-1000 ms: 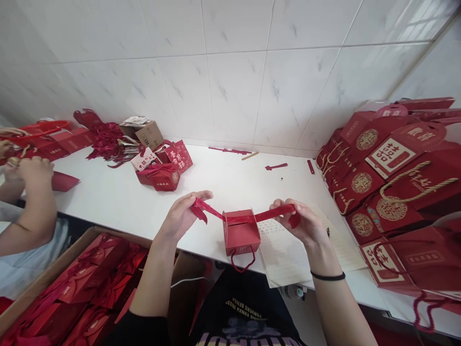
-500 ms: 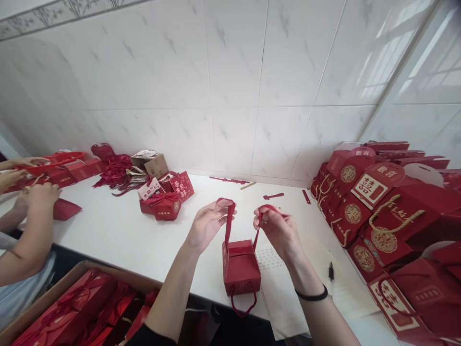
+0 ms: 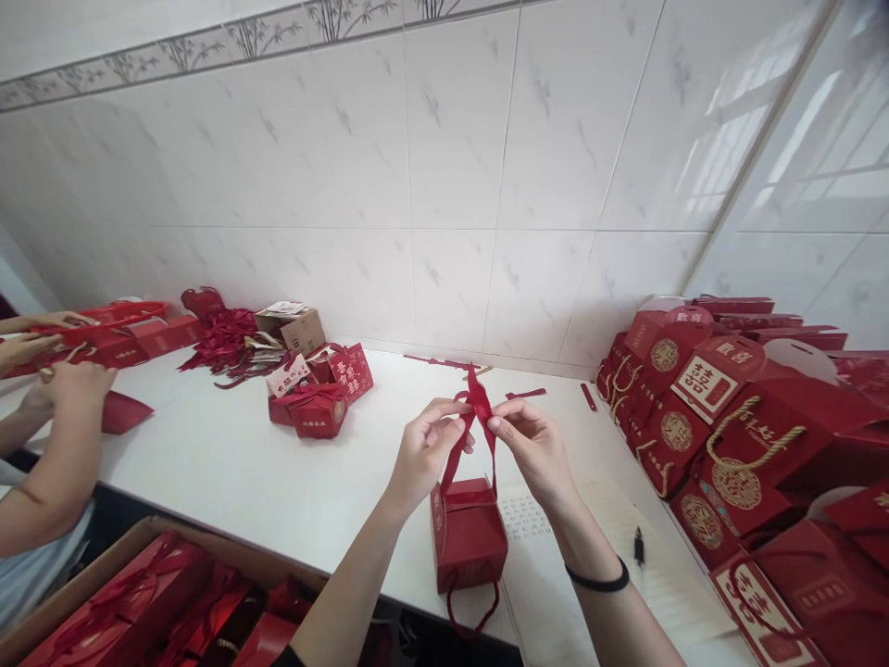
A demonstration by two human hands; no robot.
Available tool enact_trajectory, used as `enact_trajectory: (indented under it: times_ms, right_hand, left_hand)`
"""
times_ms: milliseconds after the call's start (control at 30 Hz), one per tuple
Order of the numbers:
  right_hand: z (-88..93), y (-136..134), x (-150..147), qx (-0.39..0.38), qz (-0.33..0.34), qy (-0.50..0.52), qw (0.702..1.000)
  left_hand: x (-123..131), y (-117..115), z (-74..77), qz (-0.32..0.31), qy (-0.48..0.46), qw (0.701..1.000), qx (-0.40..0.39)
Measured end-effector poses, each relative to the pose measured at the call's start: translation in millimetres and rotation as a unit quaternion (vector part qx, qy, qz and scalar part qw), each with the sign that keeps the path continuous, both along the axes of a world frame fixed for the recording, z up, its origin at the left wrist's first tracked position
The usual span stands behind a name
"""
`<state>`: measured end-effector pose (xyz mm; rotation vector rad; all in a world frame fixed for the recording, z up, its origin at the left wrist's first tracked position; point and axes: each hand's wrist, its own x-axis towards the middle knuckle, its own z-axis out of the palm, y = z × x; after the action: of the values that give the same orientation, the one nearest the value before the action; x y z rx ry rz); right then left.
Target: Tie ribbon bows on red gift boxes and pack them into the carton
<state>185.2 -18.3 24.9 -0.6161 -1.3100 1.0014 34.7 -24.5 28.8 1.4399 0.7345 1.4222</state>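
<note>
One table (image 3: 208,445), mid-frame. Bags (image 3: 729,408) stacked at right, count uncertain. One carton (image 3: 149,530), lower left. One box (image 3: 470,537), lower centre, on table. Above box: left hand (image 3: 423,454), right hand (image 3: 538,454), both pinching one ribbon (image 3: 479,398), two strands meeting. One pen (image 3: 639,547), lower right.

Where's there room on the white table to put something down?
A big bare patch of white table lies between the left hand and the little red boxes. A smaller one lies between the right hand and the red bags. It's crowded at those bags and at the back left, around the ribbon pile.
</note>
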Motion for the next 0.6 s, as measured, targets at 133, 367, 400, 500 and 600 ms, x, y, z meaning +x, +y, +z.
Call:
enact_trajectory:
  times_ms: [133, 367, 400, 500, 600]
  right_hand:
    - [6.0, -0.9, -3.3, 0.026, 0.014, -0.020, 0.999]
    - [5.2, 0.3, -8.6, 0.012, 0.006, -0.025, 1.000]
    - [4.4, 1.2, -8.4, 0.009, -0.011, -0.035, 0.999]
    - [2.2, 4.5, -6.0, -0.017, -0.043, -0.058, 0.997]
    - [1.3, 6.4, -3.1, -0.084, -0.017, -0.094, 0.992]
  left_hand:
    - [0.9, -3.9, 3.1, 0.000, -0.010, 1.000, -0.011]
    - [1.1, -9.6, 5.9, -0.017, 0.045, 0.999, 0.017]
    - [1.3, -9.7, 6.2, -0.012, 0.049, 0.999, 0.020]
    - [1.4, -8.2, 5.8, -0.016, 0.042, 0.999, 0.009]
    - [0.7, -5.8, 3.3, -0.048, 0.008, 0.999, -0.025]
